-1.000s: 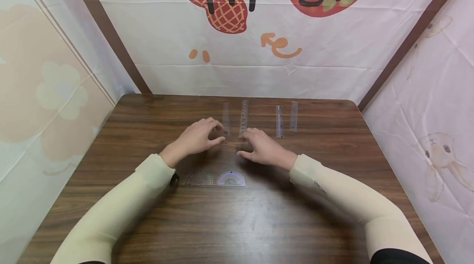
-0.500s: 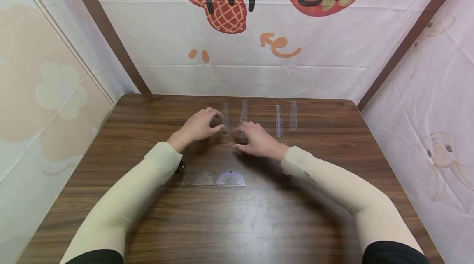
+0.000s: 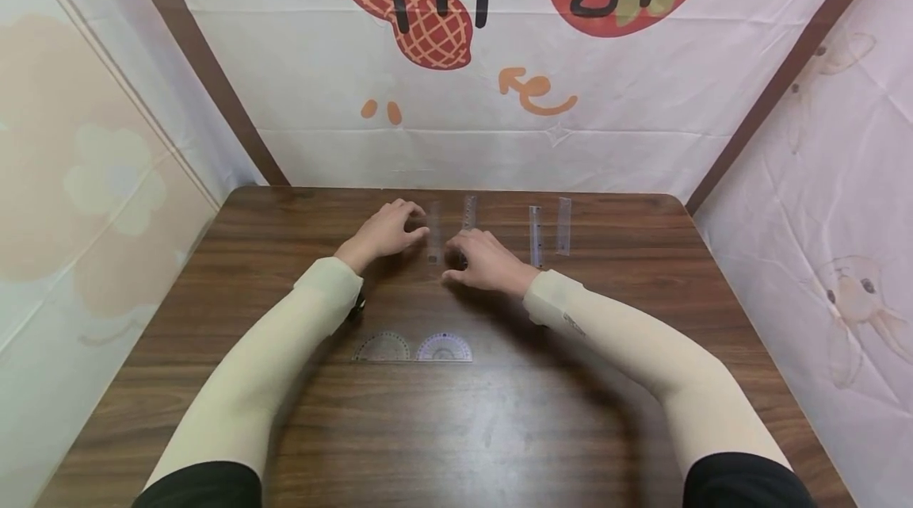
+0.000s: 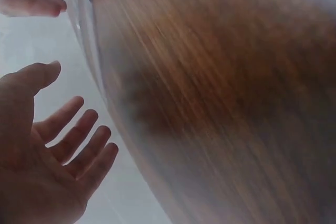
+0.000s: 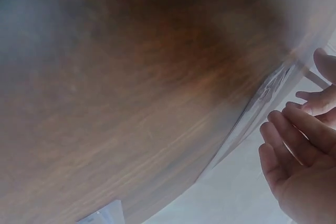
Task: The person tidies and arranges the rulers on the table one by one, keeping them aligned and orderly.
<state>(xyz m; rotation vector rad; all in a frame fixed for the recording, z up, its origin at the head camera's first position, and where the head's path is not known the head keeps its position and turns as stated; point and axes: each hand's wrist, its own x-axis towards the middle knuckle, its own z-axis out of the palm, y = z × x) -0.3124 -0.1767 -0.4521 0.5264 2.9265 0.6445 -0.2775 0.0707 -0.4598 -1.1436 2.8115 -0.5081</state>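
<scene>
My left hand (image 3: 388, 231) hovers just left of a faint clear ruler (image 3: 434, 234) on the table. Its fingers are spread and loosely bent around nothing in the left wrist view. My right hand (image 3: 488, 261) is over the near end of a second clear ruler (image 3: 469, 211), hiding that end. In the right wrist view its fingers (image 5: 289, 135) are relaxed, with nothing seen between them. Farther right lie two more clear rulers, one with a bluish strip (image 3: 536, 234) and a plainer one (image 3: 564, 227).
Two clear protractors, one with dark marks (image 3: 383, 347) and one purplish (image 3: 445, 348), lie side by side nearer me. The brown wood-grain table (image 3: 399, 429) meets a printed cloth wall (image 3: 471, 151) at its far edge. Cloth walls also flank both sides.
Both hands have moved forward toward the far edge. The left has shifted slightly right, the right hand leftward over its ruler. The rulers and protractors have stayed in place.
</scene>
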